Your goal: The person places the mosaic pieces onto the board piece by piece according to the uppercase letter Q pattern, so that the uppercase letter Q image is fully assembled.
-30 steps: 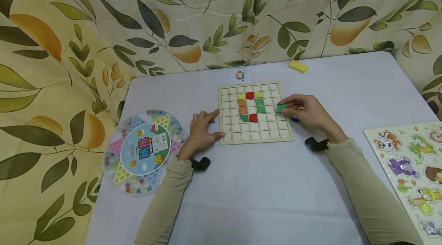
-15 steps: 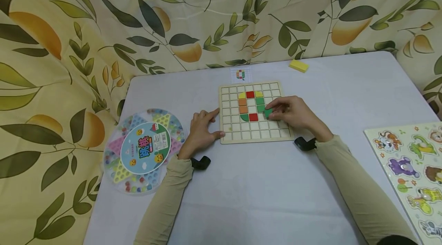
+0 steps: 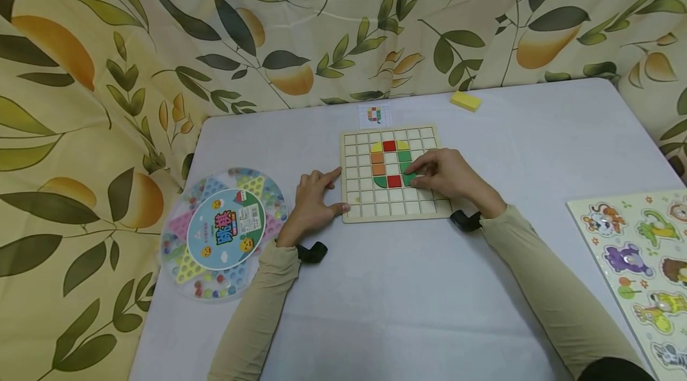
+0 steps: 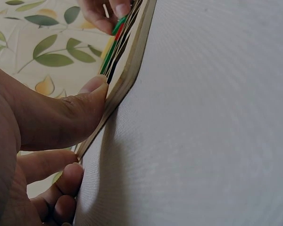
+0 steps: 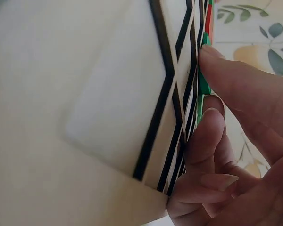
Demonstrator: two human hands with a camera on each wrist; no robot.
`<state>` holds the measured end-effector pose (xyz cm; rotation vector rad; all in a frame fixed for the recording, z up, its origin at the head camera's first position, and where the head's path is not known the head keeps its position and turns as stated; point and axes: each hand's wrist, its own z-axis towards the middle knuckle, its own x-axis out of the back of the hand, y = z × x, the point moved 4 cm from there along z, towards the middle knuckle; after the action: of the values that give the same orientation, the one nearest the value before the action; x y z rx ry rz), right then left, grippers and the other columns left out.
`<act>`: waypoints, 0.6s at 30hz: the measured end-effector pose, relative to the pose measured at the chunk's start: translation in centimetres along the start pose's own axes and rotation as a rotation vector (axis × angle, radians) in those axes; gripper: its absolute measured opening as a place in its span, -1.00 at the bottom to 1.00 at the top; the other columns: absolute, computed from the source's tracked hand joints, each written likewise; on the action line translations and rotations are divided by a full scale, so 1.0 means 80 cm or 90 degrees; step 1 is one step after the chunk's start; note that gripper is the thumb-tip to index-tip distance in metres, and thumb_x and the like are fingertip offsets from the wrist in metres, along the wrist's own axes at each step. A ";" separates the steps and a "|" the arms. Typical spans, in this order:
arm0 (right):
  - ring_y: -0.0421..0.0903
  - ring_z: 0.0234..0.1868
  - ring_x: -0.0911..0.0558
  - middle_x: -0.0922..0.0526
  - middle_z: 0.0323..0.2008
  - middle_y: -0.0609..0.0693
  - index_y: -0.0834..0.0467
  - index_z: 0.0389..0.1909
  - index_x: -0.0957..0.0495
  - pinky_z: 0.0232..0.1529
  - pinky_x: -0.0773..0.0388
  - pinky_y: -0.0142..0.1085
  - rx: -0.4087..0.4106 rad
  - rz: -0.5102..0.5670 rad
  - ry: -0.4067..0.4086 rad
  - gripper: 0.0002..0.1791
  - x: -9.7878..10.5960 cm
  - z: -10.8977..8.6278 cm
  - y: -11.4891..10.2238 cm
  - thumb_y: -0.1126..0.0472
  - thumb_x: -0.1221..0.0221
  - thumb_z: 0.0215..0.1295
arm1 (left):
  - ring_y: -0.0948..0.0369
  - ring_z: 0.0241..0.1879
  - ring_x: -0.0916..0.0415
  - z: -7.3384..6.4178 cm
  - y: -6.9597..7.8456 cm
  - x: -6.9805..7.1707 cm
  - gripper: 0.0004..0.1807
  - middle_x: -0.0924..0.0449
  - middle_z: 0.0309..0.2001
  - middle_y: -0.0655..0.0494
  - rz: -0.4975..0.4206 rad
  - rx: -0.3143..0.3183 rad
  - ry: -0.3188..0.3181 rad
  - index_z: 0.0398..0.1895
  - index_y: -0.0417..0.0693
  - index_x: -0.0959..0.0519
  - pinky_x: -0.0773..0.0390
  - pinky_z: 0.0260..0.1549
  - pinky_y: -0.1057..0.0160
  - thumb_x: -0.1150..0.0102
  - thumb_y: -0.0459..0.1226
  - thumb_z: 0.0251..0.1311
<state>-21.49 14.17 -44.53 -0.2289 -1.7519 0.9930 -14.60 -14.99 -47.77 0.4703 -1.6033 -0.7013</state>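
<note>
A square wooden grid board (image 3: 370, 211) lies on the table, bearing a ring of red, yellow, orange and green tiles. My right hand (image 3: 442, 172) pinches a green tile (image 5: 204, 77) between thumb and fingers at the ring's lower right corner, beside a red tile (image 3: 394, 181). Part of that green tile is hidden by the fingertips. At the board's left edge rests my left hand (image 3: 313, 199), thumb and index finger spread apart and touching the wooden rim. The left wrist view has the thumb (image 4: 66, 117) close up against this edge.
Behind the board lies a small card (image 3: 374, 115) with a coloured tile pattern. A yellow block (image 3: 465, 101) sits farther back to the right. To the left is a round Chinese checkers set (image 3: 225, 232); an animal peg puzzle (image 3: 603, 232) is at the right edge.
My right hand has carried the green tile leftward from the board's right side to the ring's lower right corner. The left hand has stayed at the board's edge.
</note>
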 end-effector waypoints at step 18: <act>0.02 -0.11 -0.66 -0.81 -0.20 0.09 0.16 -0.23 -0.88 -0.19 -0.45 -0.31 0.050 -0.004 0.017 -0.89 -0.004 0.002 -0.005 0.35 -0.49 0.22 | 0.02 -0.04 -0.19 0.001 -0.002 0.000 -0.06 -0.44 -0.09 -0.02 0.001 0.000 -0.005 0.61 0.01 -0.37 -0.19 0.10 0.02 -0.57 -0.15 0.13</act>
<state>-21.37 13.60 -44.47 -0.1853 -1.6845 1.0470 -14.70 -15.07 -47.89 0.4671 -1.6102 -0.7029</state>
